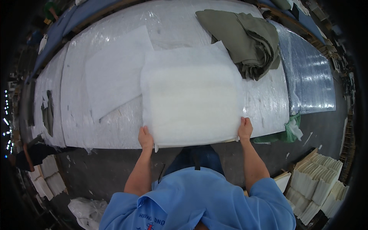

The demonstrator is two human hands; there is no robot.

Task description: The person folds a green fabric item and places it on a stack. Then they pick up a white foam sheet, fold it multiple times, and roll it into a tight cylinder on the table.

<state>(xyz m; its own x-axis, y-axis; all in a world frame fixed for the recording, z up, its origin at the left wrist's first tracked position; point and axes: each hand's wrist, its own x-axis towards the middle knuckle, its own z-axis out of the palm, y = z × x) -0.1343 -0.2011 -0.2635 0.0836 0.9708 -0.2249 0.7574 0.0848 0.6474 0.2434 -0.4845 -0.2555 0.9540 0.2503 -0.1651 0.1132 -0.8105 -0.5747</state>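
A thick square pad of white wadding (191,96) lies on the plastic-covered table (268,111), its near edge at the table's front. My left hand (145,138) grips the pad's near left corner. My right hand (245,129) grips its near right corner. A thinner white fleece sheet (115,73) lies to the left, partly under the pad. A crumpled olive-green fabric pile (249,38) sits beyond the pad's far right corner.
Stacks of cream foam pieces (318,184) stand on the floor at the right, more stacks (46,180) at the left. Green and white scraps (287,132) hang at the table's right corner. A white bag (86,211) lies on the floor. A silver-wrapped table (310,73) adjoins on the right.
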